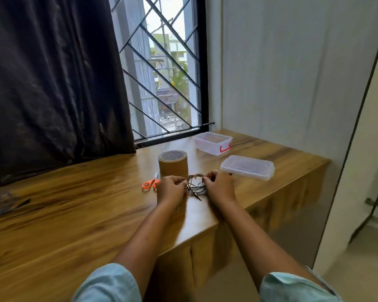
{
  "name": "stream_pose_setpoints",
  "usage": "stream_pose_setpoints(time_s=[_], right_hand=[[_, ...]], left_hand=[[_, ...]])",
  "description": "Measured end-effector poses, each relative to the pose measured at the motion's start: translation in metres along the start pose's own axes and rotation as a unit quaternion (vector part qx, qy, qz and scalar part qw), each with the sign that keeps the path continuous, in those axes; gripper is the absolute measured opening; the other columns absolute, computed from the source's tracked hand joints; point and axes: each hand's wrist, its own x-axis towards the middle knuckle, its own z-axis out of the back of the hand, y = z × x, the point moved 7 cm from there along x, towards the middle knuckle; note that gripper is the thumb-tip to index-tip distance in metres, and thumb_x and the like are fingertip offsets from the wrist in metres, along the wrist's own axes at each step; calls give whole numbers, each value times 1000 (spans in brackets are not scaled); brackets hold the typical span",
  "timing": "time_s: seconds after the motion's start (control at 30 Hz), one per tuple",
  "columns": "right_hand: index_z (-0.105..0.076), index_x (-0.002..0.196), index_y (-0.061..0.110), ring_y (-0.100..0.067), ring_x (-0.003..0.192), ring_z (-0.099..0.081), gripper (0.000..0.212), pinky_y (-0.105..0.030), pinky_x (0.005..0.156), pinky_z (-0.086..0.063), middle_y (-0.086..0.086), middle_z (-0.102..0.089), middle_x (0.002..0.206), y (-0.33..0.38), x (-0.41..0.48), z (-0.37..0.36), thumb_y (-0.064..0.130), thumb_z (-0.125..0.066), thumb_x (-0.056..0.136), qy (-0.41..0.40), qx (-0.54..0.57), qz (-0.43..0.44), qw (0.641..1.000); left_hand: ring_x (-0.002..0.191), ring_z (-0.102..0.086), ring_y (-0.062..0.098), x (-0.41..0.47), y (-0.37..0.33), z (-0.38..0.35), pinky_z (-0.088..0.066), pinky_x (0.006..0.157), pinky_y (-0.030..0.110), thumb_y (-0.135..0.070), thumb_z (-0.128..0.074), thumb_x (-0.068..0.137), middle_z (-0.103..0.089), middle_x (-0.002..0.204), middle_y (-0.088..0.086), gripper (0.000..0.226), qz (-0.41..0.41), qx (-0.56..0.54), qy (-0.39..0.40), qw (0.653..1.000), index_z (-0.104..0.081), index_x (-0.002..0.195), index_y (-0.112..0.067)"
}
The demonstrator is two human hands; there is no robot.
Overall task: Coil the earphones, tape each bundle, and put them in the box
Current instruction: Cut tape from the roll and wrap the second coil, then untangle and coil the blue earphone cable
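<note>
Head view.

- Earphones: a small, loose coil of thin dark cord, low over the worktop near its front right edge, between the two hands.
- Left hand: at 9 o'clock of the coil, fingers curled, grip pinching the cord.
- Right hand: at 3 o'clock of the coil, fingers curled, grip closed on the opposite side of the loop.
- Plug: sticks out of the coil at 6 o'clock, with a metal tip.

Progress, as a judgement:
- The first bundle looks coiled or close to it.
- I can see no tape on it and no cut strip anywhere.
- Taping and boxing appear to be left.
- No other earphones show.

Around the coil:
- Tape roll: at 11 o'clock, just beyond the left hand. A wide brown cylinder standing on end, matte, with a glossy top edge.
- Scissors: at 9 o'clock, past the left hand, lying flat. Orange plastic handles, pale blades.
- Box: at 1 o'clock, well apart, by the window. Clear plastic, rectangular, red clip on its end, open. I see nothing plainly inside it.
- Lid: at 2 o'clock, near the right hand. Clear plastic with rounded corners, lying flat and apart from the box.

The worktop is smooth wood grain with a slight sheen. A dark curtain hangs behind it in soft folds.
</note>
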Motion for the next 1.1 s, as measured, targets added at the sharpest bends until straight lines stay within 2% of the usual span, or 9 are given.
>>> stream_pose_setpoints(time_s=[0.07, 0.17, 0.27, 0.37, 0.47, 0.63, 0.77, 0.9, 1.1], right_hand=[[-70, 100, 3, -26, 96, -65, 18, -29, 82, -47, -14, -71, 100, 0, 3, -2, 11, -57, 90, -6, -25, -1, 1000], [-69, 102, 9, -26, 97, -63, 20, -30, 80, -47, -11, -70, 101, 2, 4, -9, 13, -53, 90, 0, -93, 11, 996], [-67, 103, 16, -27, 97, -60, 21, -32, 80, -45, -8, -69, 102, 5, 3, -11, 19, -50, 91, -14, -164, 42, 986], [-67, 104, 18, -30, 103, -54, 23, -38, 85, -43, -6, -66, 104, 18, -4, -5, 27, -50, 92, -78, -257, 92, 959], [-69, 87, 16, -27, 85, -57, 9, -36, 68, -47, -5, -65, 86, 37, -16, -4, 21, -65, 81, -137, -276, 180, 934], [-64, 81, 18, -27, 78, -57, 6, -34, 60, -45, -2, -62, 81, 58, -36, -21, 18, -66, 76, -85, -251, 302, 916], [-61, 102, 26, -24, 101, -53, 23, -36, 79, -49, 0, -61, 105, 98, -82, -68, 34, -59, 81, 19, -220, 390, 894], [-50, 125, 28, -21, 124, -35, 36, -40, 103, -35, 1, -47, 130, 153, -148, -141, 42, -45, 93, 225, -156, 447, 851], [-46, 131, 27, -22, 122, -36, 40, -39, 99, -37, 0, -45, 132, 212, -158, -241, 42, -43, 94, 264, -140, 462, 835]], left_hand=[[93, -62, 16, -3, -8, -1, -44, 79, 21, -14, -66, 86, -70, 105, 9, 26, -23, 43, -24, 999, -68, 110, -5], [96, -61, 16, -5, -15, -1, -37, 76, 17, -12, -65, 86, -69, 110, 12, 29, -47, 78, -46, 995, -66, 113, -3], [106, -61, 19, -7, -14, 3, -37, 82, 17, -13, -65, 86, -67, 116, 13, 35, -64, 96, -71, 991, -62, 119, -3], [104, -63, 23, -12, -21, 6, -40, 83, 21, -12, -62, 87, -68, 112, 13, 32, -128, 133, -92, 978, -63, 119, -6], [97, -64, 25, -21, -34, 14, -51, 84, 34, -12, -56, 90, -70, 106, 10, 27, -227, 193, -100, 949, -65, 115, -12], [81, -62, 22, -17, -12, 78, -52, 63, 34, -17, -55, 90, -70, 91, 1, 18, -292, 329, -107, 892, -67, 103, -22], [90, -62, 26, -6, 43, 186, -51, 70, 34, -15, -62, 83, -71, 96, 2, 18, -208, 417, -155, 871, -68, 100, -20], [92, -61, 37, -25, 87, 306, -51, 74, 42, -7, -63, 82, -69, 94, 18, 18, -93, 418, -265, 864, -70, 98, -9], [103, -51, 37, -21, 130, 384, -48, 83, 44, -16, -56, 85, -65, 103, 18, 25, 37, 408, -326, 852, -64, 108, -12]])
